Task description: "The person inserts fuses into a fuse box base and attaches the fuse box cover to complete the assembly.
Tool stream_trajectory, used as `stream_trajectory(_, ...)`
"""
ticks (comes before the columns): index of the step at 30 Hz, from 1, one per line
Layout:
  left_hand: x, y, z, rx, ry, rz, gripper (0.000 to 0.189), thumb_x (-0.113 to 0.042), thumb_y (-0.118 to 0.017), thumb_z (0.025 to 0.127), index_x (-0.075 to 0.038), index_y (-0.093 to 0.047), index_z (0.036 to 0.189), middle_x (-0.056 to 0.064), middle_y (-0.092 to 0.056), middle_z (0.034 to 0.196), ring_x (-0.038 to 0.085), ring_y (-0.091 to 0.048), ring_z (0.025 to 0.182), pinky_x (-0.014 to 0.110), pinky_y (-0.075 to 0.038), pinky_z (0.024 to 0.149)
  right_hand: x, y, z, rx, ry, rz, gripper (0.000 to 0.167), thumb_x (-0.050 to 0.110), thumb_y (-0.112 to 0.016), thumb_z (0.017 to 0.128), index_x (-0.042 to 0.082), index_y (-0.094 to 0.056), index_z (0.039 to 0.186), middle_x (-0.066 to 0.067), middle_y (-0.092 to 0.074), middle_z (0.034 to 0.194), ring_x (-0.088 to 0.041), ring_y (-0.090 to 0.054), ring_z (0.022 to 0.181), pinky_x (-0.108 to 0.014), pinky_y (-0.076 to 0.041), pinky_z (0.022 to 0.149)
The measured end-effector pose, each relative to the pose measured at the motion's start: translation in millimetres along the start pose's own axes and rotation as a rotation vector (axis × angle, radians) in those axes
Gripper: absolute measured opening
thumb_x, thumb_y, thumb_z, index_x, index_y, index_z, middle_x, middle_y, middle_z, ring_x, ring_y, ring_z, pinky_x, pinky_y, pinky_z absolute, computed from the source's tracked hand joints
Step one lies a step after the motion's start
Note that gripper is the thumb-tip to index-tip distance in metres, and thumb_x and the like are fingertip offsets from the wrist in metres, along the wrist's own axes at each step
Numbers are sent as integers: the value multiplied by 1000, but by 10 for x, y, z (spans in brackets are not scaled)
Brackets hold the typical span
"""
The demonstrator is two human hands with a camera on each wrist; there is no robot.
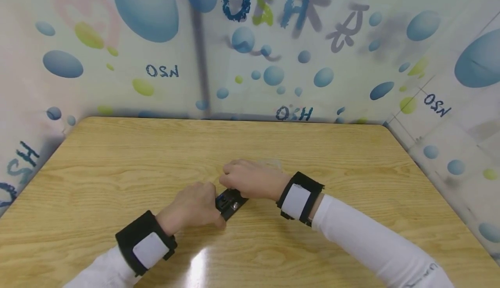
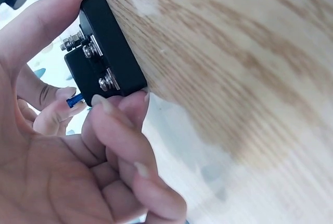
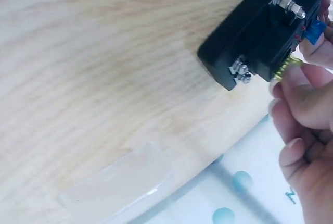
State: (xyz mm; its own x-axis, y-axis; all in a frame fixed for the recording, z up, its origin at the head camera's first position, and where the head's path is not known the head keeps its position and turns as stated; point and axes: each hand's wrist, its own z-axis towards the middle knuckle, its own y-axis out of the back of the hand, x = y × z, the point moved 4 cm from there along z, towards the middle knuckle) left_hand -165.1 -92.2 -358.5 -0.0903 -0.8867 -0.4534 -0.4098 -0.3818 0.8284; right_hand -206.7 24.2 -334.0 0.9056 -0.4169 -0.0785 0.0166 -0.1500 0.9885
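Note:
A black fuse block (image 1: 231, 203) with metal screw studs is between the two hands, close over the table. My left hand (image 1: 193, 205) grips it by its ends, thumb at one end and fingers at the other, as the left wrist view shows. A blue blade fuse (image 3: 315, 30) sticks out of its face. At the block's near end in the right wrist view, the thumb and fingertips of my right hand (image 1: 254, 178) pinch a yellow blade fuse (image 3: 286, 69), which stands right at the block's face. Small red spots show beside the fuses.
On the wooden table (image 1: 136, 162), a clear plastic bag (image 3: 125, 182) lies flat just beyond the right hand. Patterned walls (image 1: 250, 62) with blue and green dots rise behind the table and at both sides.

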Motion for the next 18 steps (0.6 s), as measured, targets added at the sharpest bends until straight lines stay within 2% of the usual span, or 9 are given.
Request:
stream_trajectory(4, -4, 0, 5, 2, 3, 8, 38, -30, -89, 59, -8, -58, 67, -1, -52, 58, 13, -43, 50, 24, -29, 45, 37, 15, 19, 52, 1, -93, 21, 9, -71, 88, 17, -68, 106, 3, -62, 98, -11, -60, 92, -24, -51, 86)
stream_trajectory(8, -13, -5, 3, 4, -3, 10, 38, -29, -89, 59, -8, -58, 65, -2, -49, 56, 12, -41, 49, 23, -28, 45, 81, 7, -3, 70, -1, -195, 26, 17, -73, 88, 18, -66, 114, 2, -64, 108, -12, -62, 103, -26, -50, 94)
stream_trajectory(13, -19, -9, 3, 4, -14, 15, 38, -28, -89, 60, -9, -57, 63, -3, -47, 54, 11, -38, 48, 22, -27, 44, 143, -44, -42, 0, 36, -333, 25, 24, -70, 92, 15, -64, 115, 1, -65, 112, -14, -62, 108, -29, -49, 99)
stream_trajectory(18, -15, -6, 2, -1, -23, 12, 38, -28, -89, 59, -9, -57, 63, -4, -47, 54, 10, -38, 47, 22, -27, 44, 169, -81, -73, -92, 55, -389, 17, 20, -66, 94, 15, -65, 110, 1, -66, 110, -14, -63, 107, -30, -50, 98)
